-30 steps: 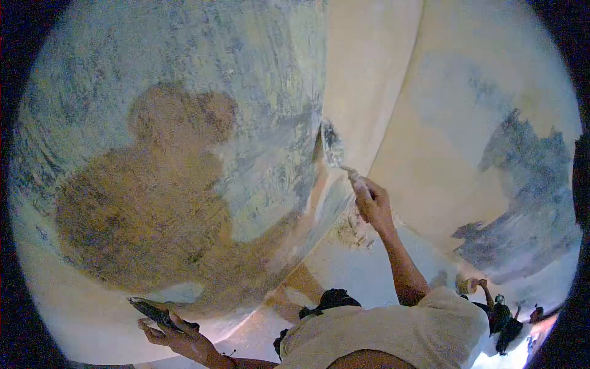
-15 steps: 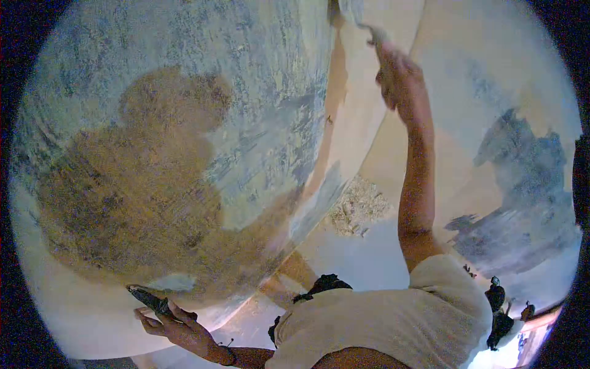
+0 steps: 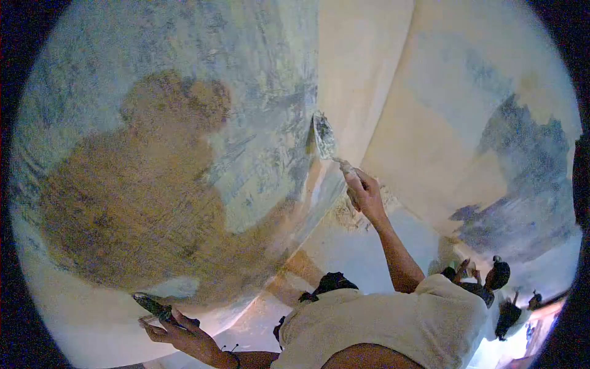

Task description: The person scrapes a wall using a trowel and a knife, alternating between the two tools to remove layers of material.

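Dim, grainy fisheye view
We see a broad brown shadow (image 3: 135, 203) across the mottled blue-grey plastered surface (image 3: 258, 61) at left, white glare (image 3: 504, 355) far right.

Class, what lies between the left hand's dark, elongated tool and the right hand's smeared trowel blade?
Head view: mottled blue-green wall, partly under a brown shadow.

Low on the right of my feed, I can make out a co-worker (image 3: 498, 274), another person (image 3: 509, 318) beyond, and a bright opening (image 3: 509, 352) beneath them. Above, a grey patch (image 3: 527, 178) darkens the right wall (image 3: 430, 154).
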The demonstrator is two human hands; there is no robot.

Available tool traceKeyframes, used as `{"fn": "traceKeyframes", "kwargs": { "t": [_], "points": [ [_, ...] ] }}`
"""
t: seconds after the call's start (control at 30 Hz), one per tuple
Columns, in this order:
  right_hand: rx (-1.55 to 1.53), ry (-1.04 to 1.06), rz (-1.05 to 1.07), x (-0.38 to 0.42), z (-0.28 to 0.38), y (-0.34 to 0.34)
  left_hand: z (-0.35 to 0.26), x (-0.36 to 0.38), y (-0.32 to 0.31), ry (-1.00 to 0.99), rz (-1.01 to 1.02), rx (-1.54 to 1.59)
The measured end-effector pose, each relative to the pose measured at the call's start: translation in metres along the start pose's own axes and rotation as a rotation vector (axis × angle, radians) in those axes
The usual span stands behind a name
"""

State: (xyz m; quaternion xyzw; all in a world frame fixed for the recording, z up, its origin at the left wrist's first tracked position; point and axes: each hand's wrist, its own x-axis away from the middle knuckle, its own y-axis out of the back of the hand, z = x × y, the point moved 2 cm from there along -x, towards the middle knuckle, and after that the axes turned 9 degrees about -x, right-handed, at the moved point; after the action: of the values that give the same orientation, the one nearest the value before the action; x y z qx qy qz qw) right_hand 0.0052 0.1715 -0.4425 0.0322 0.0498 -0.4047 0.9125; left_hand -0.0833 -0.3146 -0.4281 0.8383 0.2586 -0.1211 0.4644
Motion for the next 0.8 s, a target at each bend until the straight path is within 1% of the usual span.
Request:
{"fn": "traceKeyframes", "kwargs": {
  "t": [0.1,0.17,0.23,0.27,0.3,0.33,0.4,0.43,0.47,0.5,0.53,0.57,0.63,0.67,0.7,0.73,0.77,0.8],
  "points": [
    [-0.007,0.019,0.032,0.0,0.017,-0.005,0.002,0.0,0.0,-0.112,-0.07,-0.077],
    [-0.005,0.004,0.015,0.002,0.02,-0.005,0.001,-0.002,-0.003,-0.135,-0.1,-0.038],
    [0.111,0.101,-0.024,-0.004,0.026,0.003,0.002,-0.004,-0.004,-0.111,-0.095,-0.118],
    [0.168,0.144,-0.049,-0.004,0.028,0.005,0.002,-0.004,-0.004,-0.08,-0.083,-0.095],
    [0.131,0.154,-0.052,-0.004,0.046,0.002,0.0,-0.004,-0.005,-0.048,-0.073,-0.072],
    [0.097,0.157,-0.063,-0.004,0.08,-0.007,-0.006,-0.003,-0.006,0.003,-0.049,0.016],
    [0.033,0.175,-0.084,-0.03,0.116,-0.016,-0.015,-0.002,-0.005,0.094,-0.001,0.138],
    [0.062,0.27,-0.109,-0.037,0.155,-0.03,-0.019,-0.003,-0.005,0.14,0.01,0.177],
    [0.197,0.433,-0.152,-0.06,0.179,-0.031,-0.014,-0.003,-0.004,0.123,-0.001,0.166],
    [0.145,0.5,-0.151,-0.062,0.218,-0.044,-0.009,-0.003,-0.004,0.106,-0.011,0.155],
    [0.205,0.567,-0.126,-0.074,0.249,-0.043,0.005,-0.002,-0.007,0.021,-0.037,0.097],
    [0.267,0.637,-0.099,-0.077,0.273,-0.042,0.005,-0.001,-0.003,-0.025,-0.045,0.055],
    [0.064,0.59,-0.055,-0.06,0.31,-0.044,0.002,0.002,0.004,-0.115,-0.068,-0.028],
    [0.277,0.62,-0.151,-0.058,0.31,-0.04,0.007,0.004,0.002,-0.141,-0.081,-0.055],
    [0.331,0.597,-0.147,-0.06,0.299,-0.033,0.009,0.006,0.001,-0.166,-0.094,-0.081],
    [0.384,0.575,-0.142,-0.067,0.275,-0.025,0.005,0.005,0.001,-0.135,-0.09,0.0],
    [0.439,0.556,-0.134,-0.072,0.25,-0.018,0.001,0.007,0.002,-0.157,-0.1,-0.037],
    [0.297,0.454,-0.107,-0.07,0.218,-0.012,-0.002,0.007,0.003,-0.178,-0.111,-0.072]
  ]
}}
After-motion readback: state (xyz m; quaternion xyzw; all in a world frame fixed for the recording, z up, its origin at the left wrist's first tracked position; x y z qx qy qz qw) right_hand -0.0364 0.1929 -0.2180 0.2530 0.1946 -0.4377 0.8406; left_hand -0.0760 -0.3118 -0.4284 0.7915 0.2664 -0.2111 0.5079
